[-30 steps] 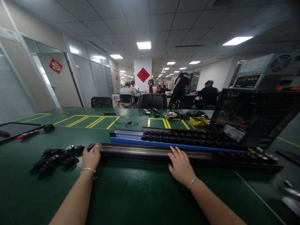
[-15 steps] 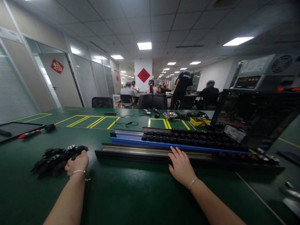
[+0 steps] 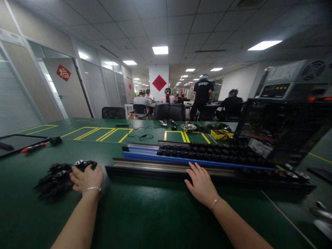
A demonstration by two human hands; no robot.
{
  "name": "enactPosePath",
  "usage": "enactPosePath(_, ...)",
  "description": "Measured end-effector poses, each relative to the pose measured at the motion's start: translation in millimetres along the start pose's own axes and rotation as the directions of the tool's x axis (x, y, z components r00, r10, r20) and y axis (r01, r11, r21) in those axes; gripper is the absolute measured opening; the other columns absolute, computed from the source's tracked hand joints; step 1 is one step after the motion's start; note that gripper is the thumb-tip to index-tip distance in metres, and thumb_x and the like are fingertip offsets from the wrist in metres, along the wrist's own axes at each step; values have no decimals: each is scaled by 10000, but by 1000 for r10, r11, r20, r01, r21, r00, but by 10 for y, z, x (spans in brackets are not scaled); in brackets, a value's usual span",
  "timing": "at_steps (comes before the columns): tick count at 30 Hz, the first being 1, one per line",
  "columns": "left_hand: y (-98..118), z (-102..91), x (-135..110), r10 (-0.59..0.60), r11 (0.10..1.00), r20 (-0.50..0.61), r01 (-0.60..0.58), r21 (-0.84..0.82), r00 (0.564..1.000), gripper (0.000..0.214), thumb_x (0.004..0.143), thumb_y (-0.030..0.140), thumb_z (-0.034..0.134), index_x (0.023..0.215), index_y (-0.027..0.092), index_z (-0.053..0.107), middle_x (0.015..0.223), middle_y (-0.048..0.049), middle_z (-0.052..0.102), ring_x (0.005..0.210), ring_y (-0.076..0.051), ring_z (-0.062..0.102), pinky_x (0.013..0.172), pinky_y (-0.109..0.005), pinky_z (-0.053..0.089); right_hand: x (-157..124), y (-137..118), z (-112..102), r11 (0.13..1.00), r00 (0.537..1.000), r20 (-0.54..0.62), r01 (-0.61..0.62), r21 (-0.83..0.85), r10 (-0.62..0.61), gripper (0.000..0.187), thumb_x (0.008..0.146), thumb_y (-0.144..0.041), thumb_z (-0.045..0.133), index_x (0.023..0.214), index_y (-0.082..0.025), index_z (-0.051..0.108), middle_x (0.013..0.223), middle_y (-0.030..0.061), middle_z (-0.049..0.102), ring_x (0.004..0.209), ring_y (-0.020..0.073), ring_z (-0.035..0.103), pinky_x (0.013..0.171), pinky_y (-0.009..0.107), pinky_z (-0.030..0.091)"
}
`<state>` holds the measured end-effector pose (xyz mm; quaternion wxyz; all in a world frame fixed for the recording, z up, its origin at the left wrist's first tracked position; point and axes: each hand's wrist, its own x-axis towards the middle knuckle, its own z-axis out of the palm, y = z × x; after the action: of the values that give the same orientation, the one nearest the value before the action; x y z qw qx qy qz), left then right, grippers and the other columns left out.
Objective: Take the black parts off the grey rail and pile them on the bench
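My left hand (image 3: pixel 89 178) is beside a pile of small black parts (image 3: pixel 54 180) on the green table. Its fingers are bent and apart, and I see nothing held in them. Black pieces show just past its fingertips; their exact kind is too dark to make out. My right hand (image 3: pixel 201 183) lies with outstretched fingers on the near edge of a long black rail (image 3: pixel 145 171) with a metallic channel. Dark parts sit in the right end of this rail. Behind it runs a blue rail (image 3: pixel 140 155), next to rows of black parts (image 3: pixel 202 150).
An open computer case (image 3: pixel 290 135) with a power supply (image 3: pixel 293 74) on top stands at the right. Further back are a metal bowl (image 3: pixel 188 127), a yellow tray (image 3: pixel 221 134) and cables. A red-handled tool (image 3: pixel 33 148) lies left. Several people are beyond the table.
My left hand has shifted slightly right, and its fingers have loosened from around a black part at the pile. My right hand stays almost still on the rail. A person in the background stands straighter.
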<state>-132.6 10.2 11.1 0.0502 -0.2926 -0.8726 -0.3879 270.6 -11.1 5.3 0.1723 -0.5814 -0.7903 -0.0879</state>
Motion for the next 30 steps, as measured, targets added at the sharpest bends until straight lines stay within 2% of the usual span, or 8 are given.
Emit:
enactPosePath(3, 165, 67, -184, 336, 941, 9, -336, 42, 942, 469, 829, 434, 342, 1130, 140, 550, 1439, -161, 219, 1296, -348, 215, 970, -539, 304, 19, 34, -58, 998, 1000, 1, 8, 56, -9, 408, 855, -401, 346, 1142, -191, 547, 1330, 74, 442, 1255, 240, 314, 1010, 400, 259)
enactPosePath(8, 358, 235, -483, 773, 633, 99, -772, -54, 627, 421, 846, 348, 350, 1192, 157, 495, 1397, -115, 342, 1291, -239, 290, 1030, -410, 299, 95, 219, -224, 991, 990, -57, -125, 44, 127, 377, 828, -323, 384, 1108, -138, 555, 1140, 95, 574, 1052, 213, 485, 937, 335, 354)
enactPosePath(11, 405, 273, -636, 873, 466, 229, -875, -129, 431, 433, 853, 370, 355, 1240, 205, 458, 1400, -77, 358, 1281, -216, 317, 1026, -406, 303, 118, 400, -370, 951, 945, -123, -309, -26, 304, 369, 813, -293, 370, 1086, -135, 562, 1089, 109, 579, 981, 233, 501, 853, 347, 405)
enactPosePath(13, 424, 266, -718, 879, 418, 307, -899, -130, 364, 429, 859, 390, 348, 1252, 251, 447, 1403, -47, 360, 1285, -221, 311, 1028, -442, 282, 99, 537, -474, 900, 901, -158, -423, -108, 404, 399, 795, -301, 381, 1111, -121, 546, 1102, 132, 562, 959, 264, 499, 811, 380, 420)
enactPosePath(17, 469, 217, -833, 869, 390, 371, -915, -105, 328, 410, 859, 410, 349, 1237, 295, 460, 1384, -20, 394, 1296, -238, 285, 1037, -506, 216, -27, 851, -640, 740, 776, -224, -631, -234, 590, 470, 758, -332, 406, 1144, -86, 513, 1093, 186, 531, 998, 345, 466, 755, 444, 424)
enactPosePath(21, 529, 181, -951, 867, 379, 393, -918, -119, 307, 428, 857, 412, 356, 1259, 287, 435, 1380, -23, 401, 1301, -248, 271, 1038, -518, 200, -167, 1178, -695, 619, 655, -149, -752, -227, 741, 466, 745, -378, 398, 1046, -69, 574, 1056, 230, 524, 1015, 377, 460, 735, 466, 423)
enactPosePath(26, 557, 186, -1062, 885, 336, 392, -927, -167, 250, 452, 853, 418, 365, 1285, 288, 393, 1389, -23, 387, 1302, -242, 268, 1045, -521, 183, -200, 1398, -666, 610, 617, 17, -773, -176, 787, 477, 728, -402, 389, 1027, -93, 596, 1078, 214, 537, 994, 366, 496, 725, 460, 439)
enactPosePath(30, 542, 197, -1056, 887, 332, 396, -926, -181, 240, 440, 853, 399, 370, 1277, 281, 397, 1379, -30, 401, 1287, -234, 297, 1043, -517, 185, -182, 1448, -609, 640, 646, 28, -748, -178, 763, 460, 728, -378, 383, 1010, -86, 599, 1057, 220, 555, 954, 349, 533, 721, 450, 448)
